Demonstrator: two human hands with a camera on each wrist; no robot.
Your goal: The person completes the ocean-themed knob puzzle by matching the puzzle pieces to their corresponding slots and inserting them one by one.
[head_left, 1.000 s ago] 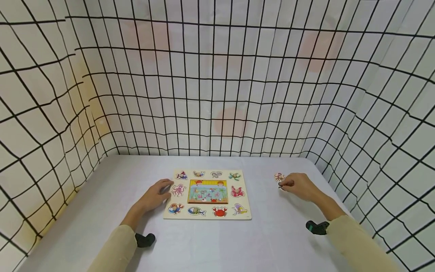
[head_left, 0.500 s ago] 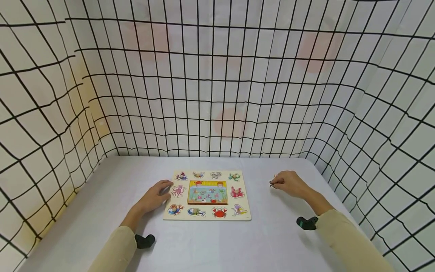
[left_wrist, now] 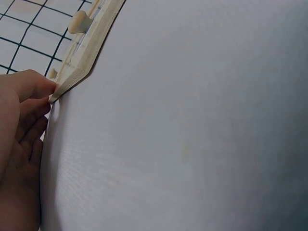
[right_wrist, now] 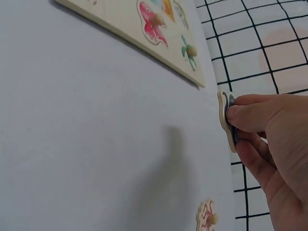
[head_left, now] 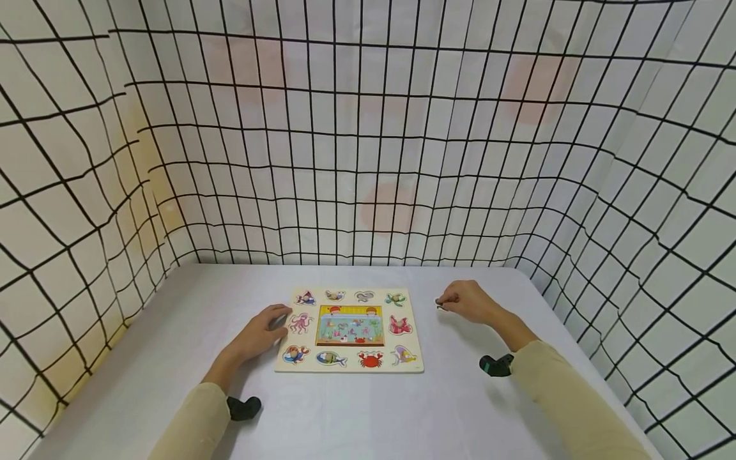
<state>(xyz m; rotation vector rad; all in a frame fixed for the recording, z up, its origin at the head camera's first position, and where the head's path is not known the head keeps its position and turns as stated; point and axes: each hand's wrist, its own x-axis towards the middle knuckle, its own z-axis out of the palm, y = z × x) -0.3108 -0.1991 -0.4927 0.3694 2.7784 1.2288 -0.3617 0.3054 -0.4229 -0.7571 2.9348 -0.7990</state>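
Observation:
A wooden peg puzzle board [head_left: 351,364] with sea-creature pictures lies flat on the table. My left hand [head_left: 259,332] rests at its left edge, fingers relaxed; in the left wrist view a fingertip touches the board's corner [left_wrist: 79,72]. Right of the board, my right hand [head_left: 471,301] pinches a small puzzle piece [right_wrist: 225,118] between thumb and fingers. That piece is wavy and thin, with a dark blue face and a pale wood edge, held above the table. A reddish octopus-like piece [right_wrist: 206,216] lies on the table in the right wrist view; my right hand hides it in the head view.
Knobbed pieces such as a starfish-like pink one [head_left: 400,324] and a green turtle [head_left: 395,299] sit in the board. The white table [head_left: 368,415] is bounded at the back and sides by white walls with a black grid [head_left: 368,153].
My right hand has moved left toward the board with the small piece, away from where the octopus-like piece lies. My left hand and the board have stayed in place.

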